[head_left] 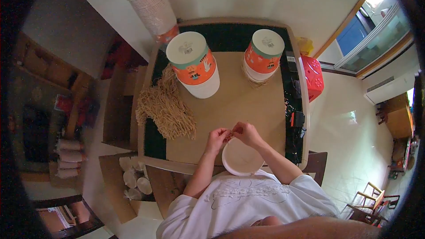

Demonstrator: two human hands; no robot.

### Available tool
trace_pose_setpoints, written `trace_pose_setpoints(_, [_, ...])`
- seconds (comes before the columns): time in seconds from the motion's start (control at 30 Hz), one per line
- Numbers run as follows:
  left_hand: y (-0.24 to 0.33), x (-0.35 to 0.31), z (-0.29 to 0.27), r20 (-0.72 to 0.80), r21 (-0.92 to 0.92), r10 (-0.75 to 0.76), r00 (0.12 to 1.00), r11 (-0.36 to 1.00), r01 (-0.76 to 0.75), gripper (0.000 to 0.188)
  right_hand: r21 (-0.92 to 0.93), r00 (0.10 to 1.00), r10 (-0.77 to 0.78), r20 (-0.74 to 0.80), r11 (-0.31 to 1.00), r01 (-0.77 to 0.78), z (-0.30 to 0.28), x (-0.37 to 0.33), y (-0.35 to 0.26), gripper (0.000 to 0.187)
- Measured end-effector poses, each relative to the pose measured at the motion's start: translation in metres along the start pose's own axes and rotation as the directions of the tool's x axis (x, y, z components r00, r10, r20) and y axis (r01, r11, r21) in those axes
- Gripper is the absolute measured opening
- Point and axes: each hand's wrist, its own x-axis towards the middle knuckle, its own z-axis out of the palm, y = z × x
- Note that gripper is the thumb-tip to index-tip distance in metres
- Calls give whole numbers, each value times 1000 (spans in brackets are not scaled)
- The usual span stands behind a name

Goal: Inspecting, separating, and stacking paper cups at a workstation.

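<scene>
My left hand (218, 139) and my right hand (248, 134) meet at the far rim of a round white paper bucket (242, 156), near the table's front edge. The fingers of both hands are pinched together, fingertips almost touching. What lies between them is too small to make out. The bucket sits close against my shirt, and I look into its pale inside. Left of my hands, a thick bundle of tan paper cords (166, 108) spills toward the table's left edge.
Two upside-down stacks of orange-and-white buckets, one left (195, 64) and one right (264, 55), stand on the brown board (234, 102). A taller bucket stack (152, 11) rises behind. A carton (116, 186) with white cups is at lower left. A red stool (312, 79) stands right of the table.
</scene>
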Motion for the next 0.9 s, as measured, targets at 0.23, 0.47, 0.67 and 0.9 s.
trace_pose_setpoints(0.23, [-6,4,0,-86,-94,-11,996,996,2,12,-37,1000,10,-3,999,-10,1,1,2,11])
trace_pose_setpoints(0.47, [-6,3,-1,-76,-103,14,997,994,-22,10,-7,1000,22,13,1000,-22,-1,0,3,12])
trace_pose_setpoints(0.67, [-2,1,-1,-96,-182,-63,993,982,45,14,-51,1000,2,-18,999,-3,0,-1,6,13])
trace_pose_setpoints(0.9, [-1,0,2,25,147,79,997,986,-82,12,-35,999,38,-4,999,-39,-1,-1,2,12])
